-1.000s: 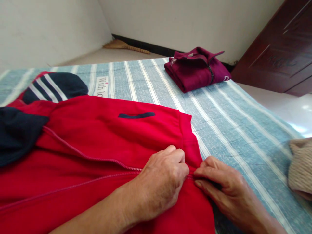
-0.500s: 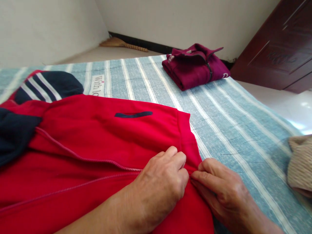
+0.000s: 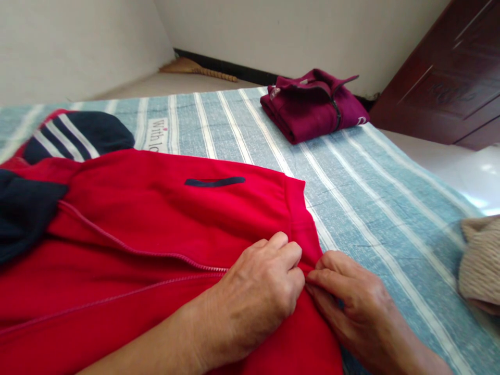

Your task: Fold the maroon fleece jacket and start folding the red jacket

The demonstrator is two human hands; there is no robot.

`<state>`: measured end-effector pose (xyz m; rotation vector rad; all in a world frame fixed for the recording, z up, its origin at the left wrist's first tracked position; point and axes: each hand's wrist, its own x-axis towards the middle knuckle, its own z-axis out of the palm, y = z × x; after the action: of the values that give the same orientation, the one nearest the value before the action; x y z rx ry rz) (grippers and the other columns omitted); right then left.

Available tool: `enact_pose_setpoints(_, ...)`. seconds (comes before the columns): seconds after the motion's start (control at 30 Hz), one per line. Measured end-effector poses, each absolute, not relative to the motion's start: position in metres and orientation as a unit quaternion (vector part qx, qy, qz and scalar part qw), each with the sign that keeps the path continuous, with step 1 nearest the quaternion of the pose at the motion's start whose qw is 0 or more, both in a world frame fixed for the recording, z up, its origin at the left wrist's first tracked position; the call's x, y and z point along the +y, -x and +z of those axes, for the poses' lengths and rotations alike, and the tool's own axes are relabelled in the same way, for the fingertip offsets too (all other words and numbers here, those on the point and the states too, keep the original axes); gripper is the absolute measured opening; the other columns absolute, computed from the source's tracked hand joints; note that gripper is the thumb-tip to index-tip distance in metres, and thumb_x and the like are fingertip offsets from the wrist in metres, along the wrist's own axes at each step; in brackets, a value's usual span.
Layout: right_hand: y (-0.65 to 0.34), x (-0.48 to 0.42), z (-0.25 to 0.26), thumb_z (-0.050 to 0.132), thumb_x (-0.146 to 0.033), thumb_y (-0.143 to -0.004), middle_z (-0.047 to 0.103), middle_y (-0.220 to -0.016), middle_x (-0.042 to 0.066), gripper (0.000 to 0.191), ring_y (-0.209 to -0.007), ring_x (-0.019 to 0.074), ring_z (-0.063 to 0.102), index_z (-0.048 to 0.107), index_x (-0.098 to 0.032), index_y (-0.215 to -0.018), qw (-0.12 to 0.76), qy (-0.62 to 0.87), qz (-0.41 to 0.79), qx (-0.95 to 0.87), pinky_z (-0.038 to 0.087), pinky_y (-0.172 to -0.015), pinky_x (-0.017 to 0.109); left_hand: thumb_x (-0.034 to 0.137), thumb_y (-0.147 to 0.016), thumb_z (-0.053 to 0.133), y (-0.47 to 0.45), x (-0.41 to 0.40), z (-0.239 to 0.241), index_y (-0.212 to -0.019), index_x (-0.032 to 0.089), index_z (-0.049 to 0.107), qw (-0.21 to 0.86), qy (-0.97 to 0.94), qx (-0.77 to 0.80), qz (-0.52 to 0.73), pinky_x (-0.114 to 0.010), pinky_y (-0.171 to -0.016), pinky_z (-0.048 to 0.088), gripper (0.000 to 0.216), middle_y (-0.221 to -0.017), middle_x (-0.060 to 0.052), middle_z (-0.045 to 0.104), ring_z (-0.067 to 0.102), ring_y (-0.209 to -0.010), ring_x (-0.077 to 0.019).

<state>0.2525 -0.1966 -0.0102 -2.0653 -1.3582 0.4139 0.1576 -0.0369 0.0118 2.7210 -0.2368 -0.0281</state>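
Observation:
A red zip-up jacket [image 3: 156, 208] with dark navy panels lies spread over the bed, its front partly parted. The two rows of zipper teeth [image 3: 214, 271] run together toward my left hand [image 3: 265, 297], which is closed over the zipper near the bottom; its fingertips, and any zipper pull in them, are hidden. Just to the right, my right hand [image 3: 355, 297] pinches the jacket's hem band [image 3: 302, 213] at the lower end of the zipper. The hands nearly touch. A navy pocket trim [image 3: 214, 182] shows on the far front panel.
A folded maroon zip-up garment [image 3: 308, 109] sits at the bed's far edge. The bed has a blue and white striped cover [image 3: 375, 224]. A beige knitted cloth [image 3: 482, 265] is at the right. Behind are a broom [image 3: 199, 70] on the floor and a dark red door [image 3: 441, 78].
Both hands keep their closed grips at the bottom of the zipper and have barely shifted. The jacket lies almost as before.

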Motion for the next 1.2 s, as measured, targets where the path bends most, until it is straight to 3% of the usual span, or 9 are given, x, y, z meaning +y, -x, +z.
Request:
enact_pose_setpoints(0.43,-0.256,-0.199,-0.012,0.047,-0.018,-0.093,0.048,-0.068,0.001,0.021,-0.063,0.0135,0.042,0.065,-0.018,-0.081,0.332,0.761,0.163,-0.533,0.035,-0.055,0.029,0.015,-0.095,0.039,-0.156,-0.029,0.006,-0.071,0.016,0.052,0.248,-0.964,-0.094,0.005,-0.027,-0.061,0.037,0.028,-0.082,-0.002,0.051,0.041,-0.074,-0.0150)
enact_pose_setpoints(0.67,-0.257,-0.201,-0.011,0.048,-0.018,-0.092,0.050,-0.070,0.002,0.024,-0.066,0.0129,0.045,0.059,-0.018,-0.071,0.336,0.759,0.176,-0.530,0.037,-0.056,0.028,0.014,-0.091,0.048,-0.157,-0.022,0.008,-0.074,0.017,0.057,0.279,-0.956,-0.091,-0.021,-0.024,-0.061,0.038,0.019,-0.085,-0.001,0.053,0.043,-0.075,-0.0130)
enact_pose_setpoints(0.93,-0.258,-0.202,-0.007,0.051,-0.018,-0.090,0.052,-0.074,0.002,0.014,-0.069,0.0138,0.049,0.063,-0.018,-0.084,0.332,0.753,0.206,-0.529,0.040,-0.058,0.029,0.015,-0.086,0.054,-0.158,-0.018,0.018,-0.075,0.017,0.057,0.301,-0.948,-0.085,-0.059,-0.025,-0.067,0.043,0.012,-0.091,-0.002,0.053,0.046,-0.082,-0.0147)
enact_pose_setpoints(1.2,-0.257,-0.202,-0.007,0.052,-0.017,-0.089,0.053,-0.074,0.002,0.013,-0.068,0.0136,0.050,0.064,-0.018,-0.084,0.330,0.759,0.193,-0.528,0.040,-0.058,0.028,0.015,-0.085,0.053,-0.157,-0.023,0.018,-0.074,0.017,0.057,0.288,-0.953,-0.077,-0.052,-0.026,-0.065,0.042,0.012,-0.090,-0.003,0.053,0.046,-0.081,-0.0154)
